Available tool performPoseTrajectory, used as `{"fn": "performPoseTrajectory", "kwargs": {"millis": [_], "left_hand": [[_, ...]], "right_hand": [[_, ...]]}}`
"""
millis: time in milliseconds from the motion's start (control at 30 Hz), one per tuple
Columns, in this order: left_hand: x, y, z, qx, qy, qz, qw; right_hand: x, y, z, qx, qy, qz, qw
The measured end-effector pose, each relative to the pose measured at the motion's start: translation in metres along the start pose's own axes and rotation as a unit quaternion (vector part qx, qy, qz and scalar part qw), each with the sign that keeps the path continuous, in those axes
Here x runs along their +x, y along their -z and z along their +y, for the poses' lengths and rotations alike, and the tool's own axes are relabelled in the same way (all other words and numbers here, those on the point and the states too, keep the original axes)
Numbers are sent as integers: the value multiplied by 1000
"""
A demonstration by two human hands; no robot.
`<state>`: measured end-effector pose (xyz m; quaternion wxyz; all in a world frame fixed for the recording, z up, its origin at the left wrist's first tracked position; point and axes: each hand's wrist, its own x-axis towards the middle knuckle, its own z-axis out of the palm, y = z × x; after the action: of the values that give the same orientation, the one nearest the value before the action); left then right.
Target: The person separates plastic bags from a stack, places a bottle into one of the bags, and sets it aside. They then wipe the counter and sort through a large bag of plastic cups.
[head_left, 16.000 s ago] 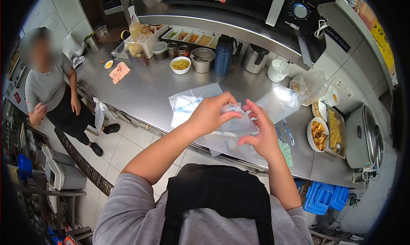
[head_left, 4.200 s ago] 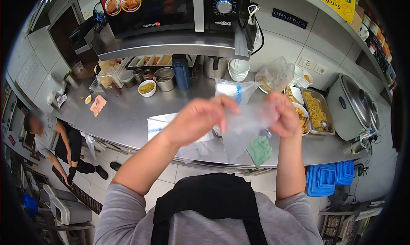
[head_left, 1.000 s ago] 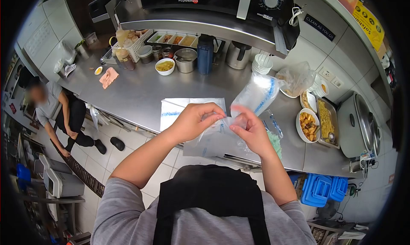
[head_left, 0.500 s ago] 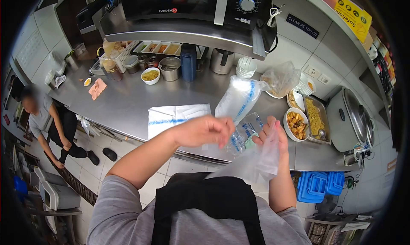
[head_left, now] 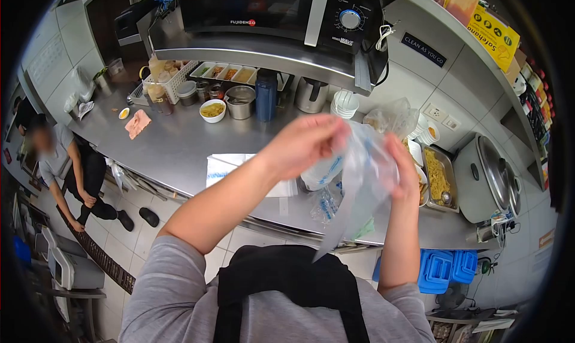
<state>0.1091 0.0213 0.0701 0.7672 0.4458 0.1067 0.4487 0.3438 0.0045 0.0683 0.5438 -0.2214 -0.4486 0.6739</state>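
A clear plastic bag (head_left: 365,181) is raised in front of my chest, over the counter's front edge. My left hand (head_left: 314,144) pinches its upper left edge, fingertips together. On the opposite side, my right hand (head_left: 404,172) grips the bag, its fingers partly behind the film. A long strip of the plastic hangs toward my apron. Behind it lies a plastic-wrapped bundle with blue print (head_left: 320,174), half hidden by the bag and my left hand. A flat white packet with a blue stripe (head_left: 224,168) rests on the counter under my left forearm.
On the steel counter (head_left: 173,145) stand a bowl of yellow food (head_left: 212,110), a blue tumbler (head_left: 266,96) and a noodle tray (head_left: 439,176). A large rice cooker (head_left: 479,175) is at the right. A microwave shelf (head_left: 257,54) overhangs the back. A person (head_left: 66,157) sits at the left.
Both hands have risen and moved forward over the counter. My left hand, empty before, has taken hold of the bag's upper edge, and the bag is now stretched between both hands.
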Motion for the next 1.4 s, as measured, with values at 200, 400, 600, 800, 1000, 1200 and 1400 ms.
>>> {"fn": "performPoseTrajectory", "kwargs": {"millis": [200,400,600,800,1000,1200,1400], "left_hand": [[33,55,-78,135,62,347,926],[14,92,-140,75,72,420,902],[-1,59,-107,71,-5,378,923],[6,51,-76,85,-12,317,944],[14,66,-76,142,74,288,944],[20,92,-117,399,28,302,866],[-9,97,-133,571,40,313,758]], "right_hand": [[85,62,41,-258,-84,107,957],[48,75,64,-306,5,18,952],[80,144,99,138,-234,-33,962],[49,77,91,66,-149,100,982],[32,90,112,39,-90,174,980],[33,89,111,118,-151,169,967],[31,80,156,81,-281,244,924]]}}
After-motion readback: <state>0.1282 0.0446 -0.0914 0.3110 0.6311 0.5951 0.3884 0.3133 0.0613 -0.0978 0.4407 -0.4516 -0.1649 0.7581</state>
